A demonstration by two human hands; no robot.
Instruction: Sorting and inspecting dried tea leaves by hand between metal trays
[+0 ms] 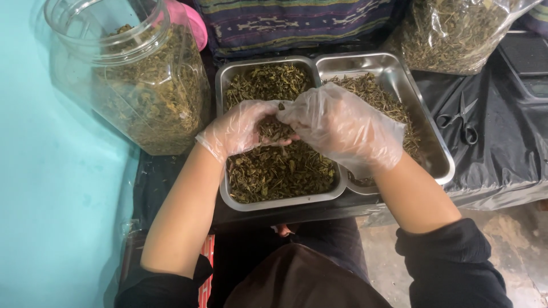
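The left hand (242, 128) wears a thin clear glove and curls around a small clump of dried leaves (275, 130). The right hand (342, 122), gloved too, pinches the same clump from the other side. Both hands hang just above the left metal tray (279, 202), which is full of dried leaves. A second tray (422, 122) touches that tray's right side. A big clear jar (137, 74) stands left of it. Scissors (461, 118) lie well off to its right.
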